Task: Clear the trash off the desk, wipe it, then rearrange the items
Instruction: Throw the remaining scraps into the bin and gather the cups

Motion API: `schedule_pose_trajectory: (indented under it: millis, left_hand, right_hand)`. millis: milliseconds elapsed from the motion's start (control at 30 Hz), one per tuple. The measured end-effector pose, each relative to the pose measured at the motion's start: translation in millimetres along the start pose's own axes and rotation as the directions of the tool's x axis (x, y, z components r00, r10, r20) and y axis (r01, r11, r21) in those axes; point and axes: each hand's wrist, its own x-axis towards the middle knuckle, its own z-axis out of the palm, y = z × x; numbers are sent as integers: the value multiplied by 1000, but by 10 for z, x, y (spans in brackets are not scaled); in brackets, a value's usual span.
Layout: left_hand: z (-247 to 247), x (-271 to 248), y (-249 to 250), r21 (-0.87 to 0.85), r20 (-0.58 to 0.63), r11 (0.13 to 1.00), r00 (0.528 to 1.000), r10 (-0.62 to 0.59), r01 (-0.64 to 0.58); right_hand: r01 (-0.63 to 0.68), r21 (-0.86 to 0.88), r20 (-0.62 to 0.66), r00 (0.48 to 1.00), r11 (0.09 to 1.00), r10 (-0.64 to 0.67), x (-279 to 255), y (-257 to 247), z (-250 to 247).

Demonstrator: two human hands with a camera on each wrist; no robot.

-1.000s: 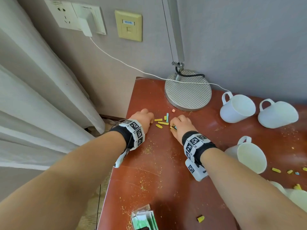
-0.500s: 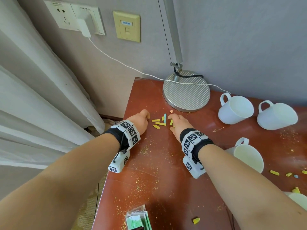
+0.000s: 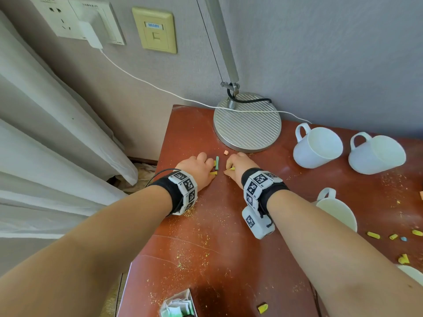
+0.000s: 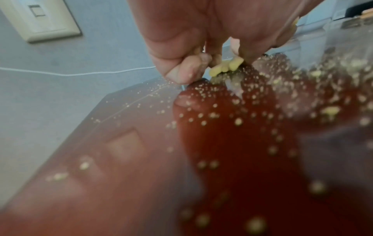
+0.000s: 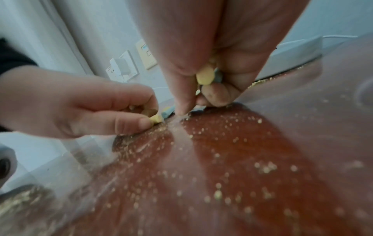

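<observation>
Chalk-like scraps, short sticks in yellow, green and one orange stub, lie on the red-brown desk (image 3: 206, 248) in front of the round lamp base (image 3: 247, 128). They look crumbly, and fine yellow crumbs (image 3: 194, 255) are spread over the glossy desk top around them.

At the left, the left hand (image 3: 196, 167) rests low on the desk near its left edge. Its thumb and fingers are curled together and pinch a yellow piece (image 5: 155, 119); the left wrist view shows more yellow pieces (image 4: 226, 67) gathered under the curled fingers. Just right of this hand a green stick (image 3: 217, 161) lies on the desk, between the two hands, and the small orange stub (image 3: 226, 152) lies a little behind it, close to the lamp base.

Next, the right hand (image 3: 239, 165) is also down at the desk, close beside the left one. Its fingers are closed around a yellow piece (image 5: 205, 76) with a blue-grey bit beside it, while the thumb tip touches the desk.

Further right, three white mugs lie on their sides: one (image 3: 317, 147) near the lamp base, one (image 3: 375, 154) beside it, one (image 3: 336, 209) nearer. More yellow scraps (image 3: 373, 235) lie at the right edge, and one (image 3: 262, 308) near the front.
</observation>
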Motion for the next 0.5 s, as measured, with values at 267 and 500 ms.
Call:
schedule_pose_trajectory:
  millis: [267, 500]
  left_hand:
    - [-40, -4, 40, 83, 37, 997, 999, -6, 3]
    - [-45, -50, 92, 85, 80, 995, 995, -58, 51]
  right_hand:
    - [17, 108, -42, 999, 994, -12, -6, -5, -118]
    - [51, 56, -2, 999, 997, -51, 96, -86, 3]
